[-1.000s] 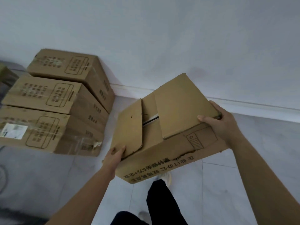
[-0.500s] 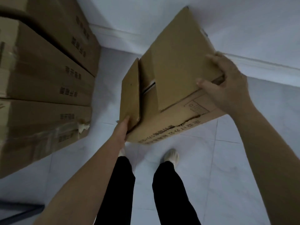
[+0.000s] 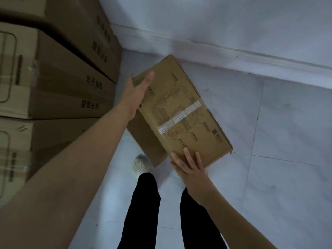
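Cardboard box (image 3: 179,112): mid-frame, low over the floor, taped face up, long axis running 11 to 5 o'clock. Cannot tell whether its underside touches the tiles. A pale tape strip (image 3: 179,117) crosses the top, over faint line drawings and print.

Left hand (image 3: 134,97): at the box's 10 o'clock edge, fingers straight and together, palm flat against the side. Nothing pinched.

Right hand (image 3: 188,169): at the 6 o'clock corner, fingers spread and straight on the top face. Thumb hidden.

Judgement: pressing flat from opposite ends clamps the box between the palms and steadies its tilt. This suits lowering it or squaring it up beside the cartons.

Stack of cartons (image 3: 62,78): at 9 o'clock, several high, printed ends facing the box. A narrow gap of floor separates them.

Floor (image 3: 278,150): pale glossy tiles with thin joints, bare at 3 o'clock.

Wall (image 3: 215,20): plain and light, from 12 to 2 o'clock, with a white skirting board (image 3: 233,54) just beyond the box's far end.

A light shoe (image 3: 141,164) and dark trouser legs (image 3: 143,203) at 6 o'clock, close under the box.
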Tool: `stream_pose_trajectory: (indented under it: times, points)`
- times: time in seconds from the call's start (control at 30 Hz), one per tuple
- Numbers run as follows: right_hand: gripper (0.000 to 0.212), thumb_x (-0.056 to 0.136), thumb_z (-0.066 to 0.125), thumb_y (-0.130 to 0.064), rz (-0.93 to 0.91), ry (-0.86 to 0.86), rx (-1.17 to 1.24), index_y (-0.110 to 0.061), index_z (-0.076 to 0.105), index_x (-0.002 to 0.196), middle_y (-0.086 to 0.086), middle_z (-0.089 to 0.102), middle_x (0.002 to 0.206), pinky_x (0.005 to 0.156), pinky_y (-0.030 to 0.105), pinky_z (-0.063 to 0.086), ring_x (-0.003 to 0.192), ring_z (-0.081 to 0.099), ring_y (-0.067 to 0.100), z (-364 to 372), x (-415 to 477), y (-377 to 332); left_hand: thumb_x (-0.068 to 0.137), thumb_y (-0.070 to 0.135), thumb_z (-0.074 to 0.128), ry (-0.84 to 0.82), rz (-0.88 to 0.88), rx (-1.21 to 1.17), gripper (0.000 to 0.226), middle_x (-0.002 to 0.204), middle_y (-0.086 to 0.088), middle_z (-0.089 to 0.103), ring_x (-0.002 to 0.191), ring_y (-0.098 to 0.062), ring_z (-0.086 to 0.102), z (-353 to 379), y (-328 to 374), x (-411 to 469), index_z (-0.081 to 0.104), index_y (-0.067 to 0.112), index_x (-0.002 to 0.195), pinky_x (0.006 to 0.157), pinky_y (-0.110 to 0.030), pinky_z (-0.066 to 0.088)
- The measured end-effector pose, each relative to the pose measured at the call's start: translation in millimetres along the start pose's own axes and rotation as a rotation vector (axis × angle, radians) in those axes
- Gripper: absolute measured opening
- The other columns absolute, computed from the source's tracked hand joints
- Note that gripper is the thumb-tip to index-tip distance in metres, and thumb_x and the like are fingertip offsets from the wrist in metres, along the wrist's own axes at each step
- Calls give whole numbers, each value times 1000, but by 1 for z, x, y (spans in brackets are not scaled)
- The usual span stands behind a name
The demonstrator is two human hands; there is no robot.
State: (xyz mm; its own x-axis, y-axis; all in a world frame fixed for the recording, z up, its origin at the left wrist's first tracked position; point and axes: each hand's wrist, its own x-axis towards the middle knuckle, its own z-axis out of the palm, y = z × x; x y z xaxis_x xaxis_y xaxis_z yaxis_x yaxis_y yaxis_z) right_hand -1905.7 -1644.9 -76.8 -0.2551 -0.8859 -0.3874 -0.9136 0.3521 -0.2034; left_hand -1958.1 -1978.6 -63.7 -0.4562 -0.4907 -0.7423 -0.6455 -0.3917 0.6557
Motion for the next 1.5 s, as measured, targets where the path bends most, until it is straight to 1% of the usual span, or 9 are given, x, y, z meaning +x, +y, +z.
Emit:
stream_pose_trajectory:
  times: [0.13, 0.23, 0.3, 0.37, 0.43, 0.77, 1.07, 1.37, 1.5]
  points:
    - [73, 84, 46, -1, 82, 120, 36, -19, 37, 154, 4, 31, 164, 119, 62, 24, 152, 21, 36, -5, 3, 8, 72, 53, 84, 20, 208, 432, 112, 157, -9, 35, 142, -28, 38, -4, -18, 16, 17, 31, 159, 116, -45, 36]
    - [89, 90, 66, -24, 561, 85, 254, -23, 15, 162, 21, 1, 168, 121, 65, 0, 154, 0, 44, -10, -1, 24, 62, 57, 85, 58, 198, 293, 113, 149, 0, 42, 130, -27, 50, -3, -29, 14, 20, 43, 153, 102, -53, 51]
    - [94, 94, 64, -33, 774, 37, 429, -33, -1, 162, 23, -21, 165, 118, 70, 15, 149, 6, 56, -13, 7, 33, 64, 49, 89, 94, 185, 185, 113, 148, 4, 41, 129, -24, 51, -3, -30, 15, 20, 41, 154, 92, -53, 57]
    - [98, 98, 63, -20, 792, 51, 519, -36, -13, 159, 18, -36, 160, 105, 61, 43, 139, 31, 58, -18, 22, 41, 72, 34, 90, 135, 146, 118, 113, 152, 3, 37, 129, -23, 52, -2, -27, 17, 15, 35, 157, 84, -50, 61]
    - [102, 97, 61, -7, 779, 101, 523, -36, -15, 159, 15, -43, 156, 98, 54, 50, 134, 38, 55, -25, 40, 52, 74, 28, 90, 190, 124, 74, 112, 152, -2, 38, 126, -24, 54, -4, -22, 20, 15, 32, 158, 81, -47, 62]
    - [102, 96, 62, -7, 732, 121, 423, -34, -14, 160, 22, -31, 161, 77, 45, 53, 101, 55, 42, -41, 82, 79, 71, 27, 91, 289, 106, -2, 104, 142, -6, 48, 115, -21, 59, -20, -8, 42, 25, 28, 152, 63, -27, 59]
    - [93, 98, 63, -32, 704, 156, 471, -31, -5, 162, 20, -31, 162, 95, 59, 50, 119, 51, 56, -41, 87, 89, 49, 55, 91, 257, 137, 46, 109, 135, -2, 52, 113, -19, 61, -29, -7, 44, 32, 36, 138, 83, -41, 61]
    - [92, 95, 66, -28, 703, 194, 453, -27, 3, 163, 23, -23, 164, 100, 66, 47, 132, 38, 59, -34, 73, 93, 91, 50, 68, 250, 163, -18, 60, 128, 1, 65, 118, -14, 62, -37, -30, 43, 55, 16, 139, 104, -42, 51]
    - [110, 75, 65, -72, 867, 56, 394, -25, 7, 156, 19, -14, 166, 116, 73, 15, 149, 7, 54, -47, 81, 93, 95, 32, 69, 209, 241, -83, 43, 119, -7, 70, 111, -19, 67, -26, -18, 35, 62, 5, 127, 100, -42, 54]
